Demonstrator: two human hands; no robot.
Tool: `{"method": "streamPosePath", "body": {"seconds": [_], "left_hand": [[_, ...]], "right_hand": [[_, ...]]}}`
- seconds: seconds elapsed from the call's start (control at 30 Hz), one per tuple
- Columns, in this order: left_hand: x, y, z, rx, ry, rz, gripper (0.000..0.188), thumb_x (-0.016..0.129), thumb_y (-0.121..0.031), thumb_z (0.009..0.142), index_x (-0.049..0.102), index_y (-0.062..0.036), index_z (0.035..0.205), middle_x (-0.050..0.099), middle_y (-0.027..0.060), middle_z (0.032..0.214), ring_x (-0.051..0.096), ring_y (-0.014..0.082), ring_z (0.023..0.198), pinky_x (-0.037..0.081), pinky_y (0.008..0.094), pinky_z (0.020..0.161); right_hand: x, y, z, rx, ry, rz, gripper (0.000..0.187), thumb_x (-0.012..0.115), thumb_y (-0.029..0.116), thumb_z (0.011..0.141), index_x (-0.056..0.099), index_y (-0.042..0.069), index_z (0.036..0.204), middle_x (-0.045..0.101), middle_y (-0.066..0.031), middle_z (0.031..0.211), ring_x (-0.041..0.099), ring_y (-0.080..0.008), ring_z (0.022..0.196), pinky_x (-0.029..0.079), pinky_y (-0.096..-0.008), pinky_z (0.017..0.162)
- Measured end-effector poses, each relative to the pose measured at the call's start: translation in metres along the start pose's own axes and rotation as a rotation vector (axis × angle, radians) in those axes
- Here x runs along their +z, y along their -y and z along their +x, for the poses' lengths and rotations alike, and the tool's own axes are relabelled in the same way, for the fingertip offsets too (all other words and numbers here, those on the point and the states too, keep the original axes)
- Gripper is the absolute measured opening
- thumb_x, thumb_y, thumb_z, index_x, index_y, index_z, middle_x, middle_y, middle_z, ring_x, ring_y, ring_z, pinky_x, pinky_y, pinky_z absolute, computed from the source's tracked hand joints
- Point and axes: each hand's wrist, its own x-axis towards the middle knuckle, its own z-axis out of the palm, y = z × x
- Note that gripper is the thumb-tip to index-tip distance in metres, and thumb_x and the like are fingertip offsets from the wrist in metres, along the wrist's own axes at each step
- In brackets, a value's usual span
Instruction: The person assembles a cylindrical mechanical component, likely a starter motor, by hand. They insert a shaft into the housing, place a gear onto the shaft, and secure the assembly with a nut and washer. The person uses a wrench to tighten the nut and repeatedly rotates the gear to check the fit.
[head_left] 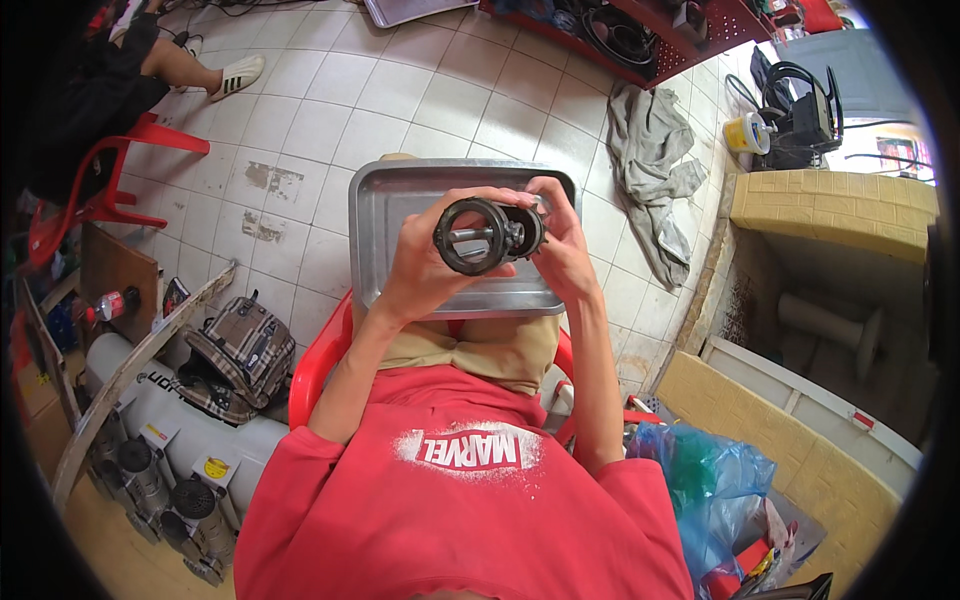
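Note:
Above a grey metal tray (365,262) on my lap, I hold a dark, hollow cylindrical machine part (503,236). A thick ring forms its near end, a shiny metal shaft shows through the opening, and the right end has a notched edge. My left hand (412,258) is closed around the ring end from the left and below. At the notched end, my right hand (567,250) has its fingers curled against the part. Something small and pale shows by the right fingertips, too small to name. The underside of the part is hidden by my hands.
A red chair (318,375) is under me. A grey cloth (650,170) lies on the tiles at right, near a recessed pit (800,300). Blue plastic bags (705,480) sit by my right side, a plaid backpack (240,350) at left. Another person's shoe (238,77) shows far left.

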Motion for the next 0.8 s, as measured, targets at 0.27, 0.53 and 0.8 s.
{"method": "streamPosePath", "body": {"seconds": [0.27,0.53,0.8], "left_hand": [[-0.004,0.005,-0.003,0.012,-0.006,-0.034,0.062,0.089,-0.006,0.074,0.059,0.0003,0.128,0.070,0.0116,0.126,0.068,0.0203,0.115,0.057,0.0355,0.101],[-0.006,0.006,-0.005,-0.050,-0.037,-0.195,0.065,0.090,-0.003,0.072,0.060,-0.0002,0.129,0.070,0.0105,0.126,0.066,0.0187,0.118,0.054,0.0335,0.102],[-0.012,0.008,-0.013,-0.057,-0.041,-0.069,0.066,0.091,-0.003,0.071,0.059,0.0004,0.129,0.070,0.0099,0.124,0.066,0.0176,0.116,0.055,0.0330,0.100]], "right_hand": [[0.009,0.010,-0.001,0.157,-0.099,0.022,0.029,0.056,0.011,0.104,0.047,0.011,0.132,0.060,-0.0044,0.122,0.056,-0.0071,0.101,0.047,-0.0228,0.080],[0.019,0.012,-0.002,-0.015,-0.023,-0.089,0.053,0.066,0.007,0.095,0.040,0.011,0.141,0.046,-0.0083,0.140,0.058,-0.0152,0.103,0.056,-0.0295,0.082],[0.006,-0.001,-0.007,0.053,-0.015,0.120,0.048,0.064,0.005,0.098,0.042,0.009,0.141,0.054,-0.0087,0.129,0.059,-0.0119,0.097,0.052,-0.0252,0.078]]}}
